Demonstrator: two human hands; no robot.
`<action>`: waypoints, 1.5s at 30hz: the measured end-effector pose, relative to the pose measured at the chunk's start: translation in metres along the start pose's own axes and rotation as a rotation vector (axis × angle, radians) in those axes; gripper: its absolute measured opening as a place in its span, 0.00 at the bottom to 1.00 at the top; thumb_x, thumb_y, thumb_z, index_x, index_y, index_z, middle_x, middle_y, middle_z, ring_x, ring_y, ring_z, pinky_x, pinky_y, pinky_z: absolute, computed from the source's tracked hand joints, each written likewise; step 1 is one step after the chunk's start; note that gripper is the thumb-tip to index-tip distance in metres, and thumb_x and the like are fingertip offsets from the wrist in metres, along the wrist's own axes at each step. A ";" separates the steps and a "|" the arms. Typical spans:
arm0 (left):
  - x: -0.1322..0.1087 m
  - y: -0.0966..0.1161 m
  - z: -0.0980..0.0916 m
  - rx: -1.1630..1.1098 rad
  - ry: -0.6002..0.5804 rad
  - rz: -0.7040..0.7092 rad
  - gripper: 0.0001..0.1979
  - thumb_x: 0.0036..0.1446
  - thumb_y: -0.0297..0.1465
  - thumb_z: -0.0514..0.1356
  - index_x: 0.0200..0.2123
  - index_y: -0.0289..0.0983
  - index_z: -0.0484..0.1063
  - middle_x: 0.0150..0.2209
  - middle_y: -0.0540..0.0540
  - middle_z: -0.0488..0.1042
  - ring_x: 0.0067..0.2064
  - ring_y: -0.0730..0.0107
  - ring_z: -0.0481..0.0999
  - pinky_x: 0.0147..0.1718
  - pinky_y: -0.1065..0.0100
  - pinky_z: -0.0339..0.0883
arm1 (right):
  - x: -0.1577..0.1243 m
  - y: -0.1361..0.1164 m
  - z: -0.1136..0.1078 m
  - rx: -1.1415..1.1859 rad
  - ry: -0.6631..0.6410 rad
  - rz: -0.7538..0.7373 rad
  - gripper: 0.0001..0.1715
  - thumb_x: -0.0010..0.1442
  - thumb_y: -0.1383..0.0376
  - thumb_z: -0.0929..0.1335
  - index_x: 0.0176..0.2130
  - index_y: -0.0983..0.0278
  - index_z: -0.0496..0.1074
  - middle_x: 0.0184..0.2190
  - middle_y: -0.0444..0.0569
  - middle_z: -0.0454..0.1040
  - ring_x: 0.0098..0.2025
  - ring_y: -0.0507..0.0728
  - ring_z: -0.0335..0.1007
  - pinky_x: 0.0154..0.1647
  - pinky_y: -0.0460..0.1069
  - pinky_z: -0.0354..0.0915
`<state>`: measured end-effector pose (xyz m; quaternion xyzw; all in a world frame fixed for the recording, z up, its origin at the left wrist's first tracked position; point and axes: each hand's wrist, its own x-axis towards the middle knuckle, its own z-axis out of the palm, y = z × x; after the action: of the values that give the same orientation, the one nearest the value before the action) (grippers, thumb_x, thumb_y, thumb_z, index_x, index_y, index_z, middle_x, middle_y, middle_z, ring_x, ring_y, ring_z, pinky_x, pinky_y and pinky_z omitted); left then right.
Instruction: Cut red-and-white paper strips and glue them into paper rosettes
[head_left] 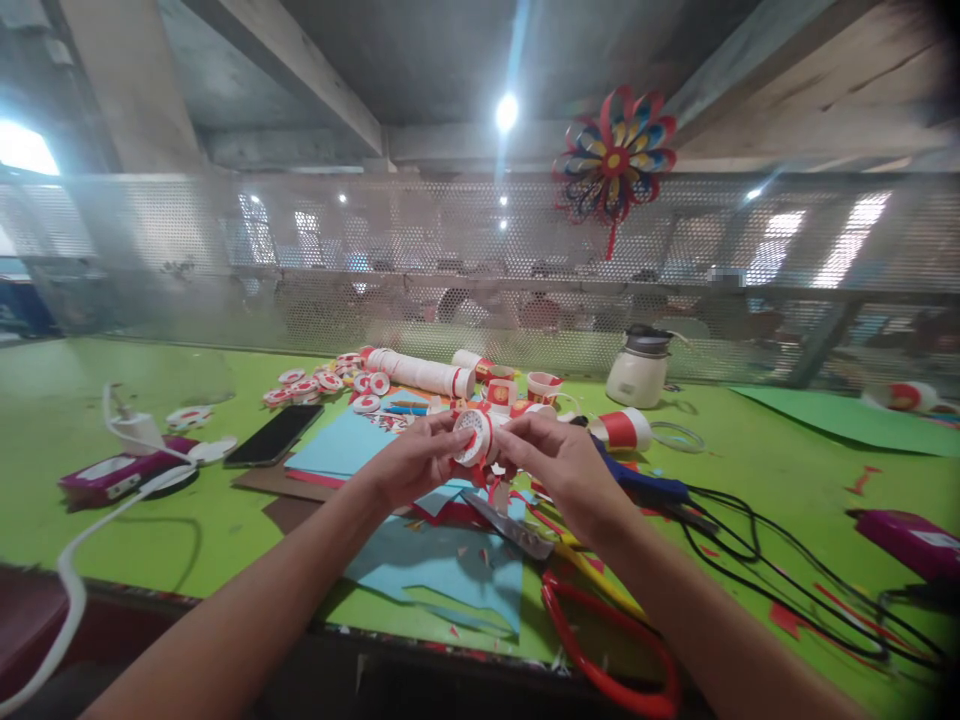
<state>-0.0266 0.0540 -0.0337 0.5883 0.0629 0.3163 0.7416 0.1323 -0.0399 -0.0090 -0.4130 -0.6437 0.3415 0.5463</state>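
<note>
Both my hands meet above the middle of the green table [67, 420]. My left hand [409, 465] and my right hand [559, 462] are closed together on a small red-and-white paper cup [474, 436], held on its side with its round base toward me. Red paper strips hang from it. Below the hands lie blue paper sheets [442, 565], red scraps and a pair of scissors with red and yellow handles [570, 585].
A stack of cups [420, 373] and cut cup bases lie behind. A phone [274, 435], a white kettle [639, 368], a blue glue gun [645, 485] with black cables, green card [832, 420] and pink boxes sit around. A wire-mesh screen with a paper pinwheel [615, 160] backs the table.
</note>
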 end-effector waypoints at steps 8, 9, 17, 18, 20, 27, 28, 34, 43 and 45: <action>0.002 -0.004 0.003 0.112 0.058 -0.017 0.12 0.50 0.33 0.64 0.35 0.29 0.73 0.30 0.42 0.73 0.29 0.70 0.73 0.30 0.65 0.71 | 0.007 0.011 0.000 -0.033 0.105 0.201 0.16 0.50 0.57 0.70 0.21 0.64 0.66 0.18 0.44 0.68 0.20 0.49 0.60 0.22 0.47 0.57; 0.003 -0.004 0.003 0.123 0.062 -0.026 0.12 0.50 0.33 0.64 0.35 0.29 0.74 0.30 0.42 0.74 0.29 0.70 0.73 0.30 0.66 0.70 | 0.008 0.013 -0.001 0.034 0.105 0.252 0.15 0.49 0.58 0.71 0.21 0.64 0.66 0.17 0.43 0.68 0.19 0.49 0.61 0.21 0.47 0.57; 0.004 -0.002 0.001 0.024 0.123 -0.099 0.12 0.55 0.34 0.59 0.35 0.28 0.73 0.29 0.40 0.76 0.28 0.70 0.75 0.31 0.67 0.71 | 0.017 0.021 -0.009 0.457 0.093 0.495 0.12 0.53 0.62 0.68 0.23 0.68 0.69 0.16 0.43 0.68 0.17 0.47 0.62 0.17 0.43 0.58; 0.004 -0.002 0.000 0.011 0.129 -0.105 0.11 0.55 0.33 0.59 0.35 0.28 0.73 0.29 0.40 0.76 0.27 0.70 0.75 0.30 0.68 0.71 | 0.018 0.022 -0.010 0.478 0.087 0.517 0.13 0.54 0.61 0.67 0.24 0.68 0.69 0.17 0.44 0.68 0.17 0.47 0.62 0.18 0.43 0.59; 0.004 -0.003 -0.002 -0.002 0.134 -0.119 0.10 0.55 0.32 0.59 0.35 0.28 0.72 0.29 0.40 0.76 0.27 0.70 0.75 0.28 0.69 0.70 | 0.018 0.023 -0.011 0.505 0.072 0.552 0.14 0.55 0.60 0.67 0.24 0.68 0.69 0.17 0.43 0.68 0.17 0.47 0.62 0.18 0.43 0.60; 0.006 -0.004 -0.006 0.000 0.161 -0.177 0.10 0.57 0.30 0.57 0.33 0.27 0.71 0.26 0.40 0.75 0.24 0.71 0.75 0.24 0.72 0.68 | 0.019 0.027 -0.011 0.497 0.077 0.592 0.15 0.55 0.59 0.67 0.23 0.67 0.69 0.18 0.44 0.68 0.18 0.48 0.61 0.20 0.44 0.61; 0.006 -0.004 -0.006 -0.008 0.173 -0.187 0.09 0.57 0.30 0.57 0.34 0.27 0.71 0.26 0.40 0.75 0.25 0.71 0.75 0.25 0.72 0.68 | 0.020 0.028 -0.011 0.481 0.081 0.589 0.15 0.54 0.59 0.68 0.22 0.66 0.69 0.17 0.44 0.68 0.19 0.48 0.61 0.20 0.44 0.61; 0.007 -0.003 -0.003 -0.014 0.208 -0.224 0.06 0.57 0.28 0.56 0.37 0.31 0.68 0.26 0.42 0.76 0.25 0.71 0.76 0.26 0.72 0.69 | 0.021 0.032 -0.011 0.450 0.058 0.570 0.17 0.54 0.56 0.68 0.21 0.65 0.68 0.16 0.44 0.67 0.19 0.49 0.61 0.20 0.45 0.62; 0.008 -0.004 -0.003 0.008 0.283 -0.177 0.06 0.56 0.29 0.58 0.38 0.34 0.65 0.26 0.45 0.75 0.26 0.71 0.76 0.27 0.72 0.70 | 0.021 0.035 -0.007 0.520 0.110 0.625 0.17 0.58 0.59 0.66 0.24 0.67 0.69 0.16 0.46 0.69 0.18 0.50 0.63 0.19 0.44 0.63; 0.008 -0.003 -0.001 0.009 0.288 -0.143 0.06 0.57 0.30 0.58 0.37 0.34 0.67 0.26 0.45 0.75 0.26 0.72 0.76 0.27 0.72 0.69 | 0.021 0.035 -0.006 0.526 0.097 0.604 0.16 0.59 0.60 0.65 0.25 0.68 0.70 0.17 0.47 0.70 0.19 0.50 0.65 0.21 0.44 0.65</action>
<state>-0.0198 0.0585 -0.0343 0.5341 0.2116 0.3435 0.7429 0.1420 -0.0065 -0.0302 -0.4455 -0.3575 0.6199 0.5380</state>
